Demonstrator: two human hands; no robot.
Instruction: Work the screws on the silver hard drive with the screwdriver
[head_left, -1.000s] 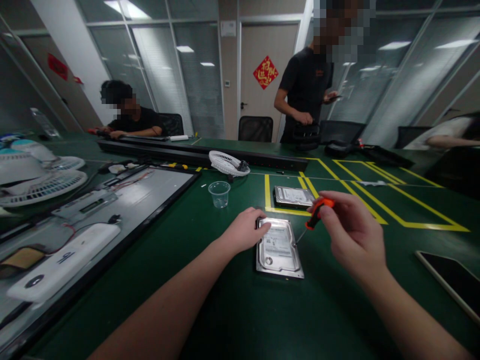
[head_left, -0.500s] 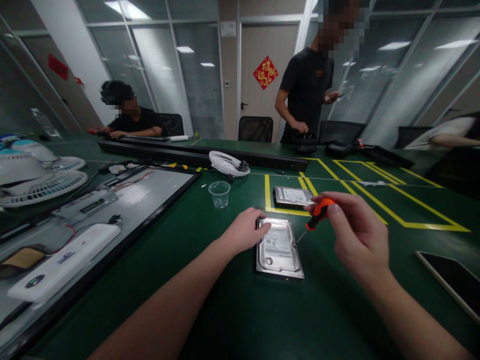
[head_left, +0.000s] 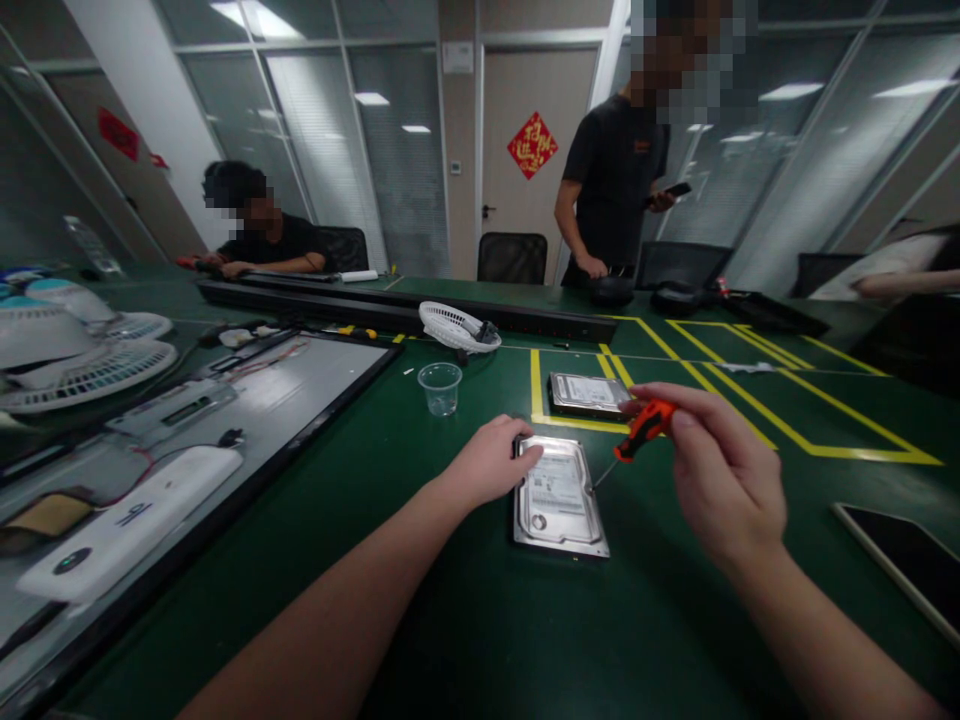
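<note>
A silver hard drive (head_left: 559,505) lies label up on the green table in front of me. My left hand (head_left: 495,458) grips its far left corner, the thumb on top and the fingers over the far edge. In my right hand (head_left: 724,470) is an orange and black screwdriver (head_left: 643,430), held at the handle between thumb and fingers. The screwdriver slants down to the left, and its tip meets the drive's right edge. Just beyond lies a second hard drive (head_left: 587,393), inside yellow tape lines. A clear plastic cup (head_left: 441,388) stands to the far left of my left hand.
On the left lies a large opened panel (head_left: 300,385) with a white power bank-like device (head_left: 131,525) on it. White fan parts (head_left: 454,328) and a long black bar (head_left: 525,318) are farther back. A phone (head_left: 900,560) lies at right. Co-workers are across the table.
My right hand and the screwdriver handle have shifted slightly right, with the tip still at the drive's edge. My left hand stays put. The standing person's phone has tilted.
</note>
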